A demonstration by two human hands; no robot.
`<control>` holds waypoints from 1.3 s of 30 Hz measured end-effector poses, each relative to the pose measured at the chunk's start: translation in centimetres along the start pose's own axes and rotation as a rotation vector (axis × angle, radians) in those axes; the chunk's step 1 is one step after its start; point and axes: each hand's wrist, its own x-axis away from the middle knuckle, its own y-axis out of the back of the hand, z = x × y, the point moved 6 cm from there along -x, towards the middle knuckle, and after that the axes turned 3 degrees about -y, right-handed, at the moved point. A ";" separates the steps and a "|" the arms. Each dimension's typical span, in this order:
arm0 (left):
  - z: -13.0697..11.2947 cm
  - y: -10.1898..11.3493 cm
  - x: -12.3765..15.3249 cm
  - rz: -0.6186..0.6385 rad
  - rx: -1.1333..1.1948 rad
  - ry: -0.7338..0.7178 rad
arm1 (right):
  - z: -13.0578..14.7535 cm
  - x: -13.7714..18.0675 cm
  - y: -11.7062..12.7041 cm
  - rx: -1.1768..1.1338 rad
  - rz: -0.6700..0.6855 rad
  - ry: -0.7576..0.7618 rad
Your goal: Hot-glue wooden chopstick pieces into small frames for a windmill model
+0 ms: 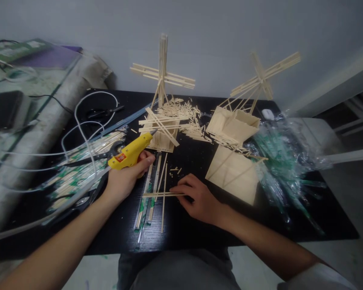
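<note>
My left hand [127, 174] is closed round a yellow hot glue gun [130, 153], whose nozzle points up and to the right. In front of me, my right hand [198, 197] pinches the end of a pair of thin wooden chopsticks [157, 194] lying crosswise. Another chopstick [163, 217] runs lengthwise at the crossing. Wrapped chopsticks [142, 205] in clear and green sleeves lie just left of it. Beyond the glue gun stands a windmill-like stick model [161, 76], with crossed sticks [165, 127] leaning over its base.
A second stick model [261, 78] stands at the back right beside wooden panels [232, 173]. Cut stick pieces [181, 110] are heaped between the models. Empty-looking plastic sleeves [278, 161] pile at right. White cable [78, 121], scissors [101, 112] and packed chopsticks [78, 177] lie left.
</note>
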 end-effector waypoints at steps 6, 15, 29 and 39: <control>0.3 0.1 -0.1 -0.021 -0.024 0.025 | 0.4 0.0 -0.2 0.092 0.021 0.059; -0.3 0.1 0.2 -0.059 -0.097 0.028 | -0.3 0.0 -0.1 0.168 -0.050 0.001; -0.4 -0.7 0.4 0.008 -0.113 0.053 | 2.7 -1.6 -2.2 0.209 0.064 0.147; -0.6 -0.4 0.3 -0.008 -0.152 0.025 | 0.6 -2.5 -1.2 0.209 0.123 0.071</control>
